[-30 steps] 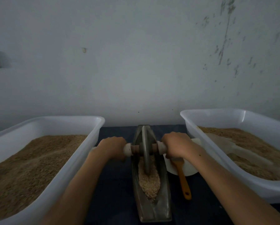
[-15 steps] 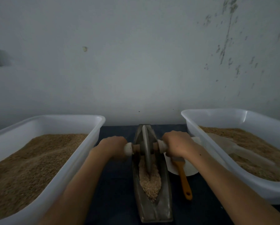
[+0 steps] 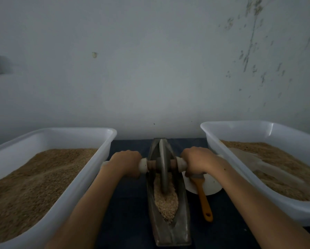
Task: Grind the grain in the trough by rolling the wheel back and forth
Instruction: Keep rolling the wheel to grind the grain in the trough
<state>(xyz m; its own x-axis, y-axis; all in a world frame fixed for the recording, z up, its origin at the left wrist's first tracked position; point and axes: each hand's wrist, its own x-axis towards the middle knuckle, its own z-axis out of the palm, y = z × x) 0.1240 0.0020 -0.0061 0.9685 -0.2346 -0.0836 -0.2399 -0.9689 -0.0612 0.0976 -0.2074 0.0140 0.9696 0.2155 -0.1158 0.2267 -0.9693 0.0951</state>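
Note:
A narrow boat-shaped metal trough [image 3: 182,229] lies lengthwise on the dark table, with pale grain [image 3: 165,200] heaped in its near half. A grey metal wheel [image 3: 163,166] stands upright in the trough's far half, its lower edge in the grain. A wooden axle with white end grips runs through the wheel. My left hand [image 3: 126,163] grips the left handle. My right hand [image 3: 197,161] grips the right one. Both arms reach forward on either side of the trough.
A large white tub of brown grain [image 3: 103,141] stands at the left and another white tub [image 3: 213,139] at the right. A white bowl [image 3: 212,186] and an orange-handled brush [image 3: 203,200] lie right of the trough. A plain wall rises just behind.
The wheel has rolled slightly away from me towards the far end of the trough, and both hands moved forward with it.

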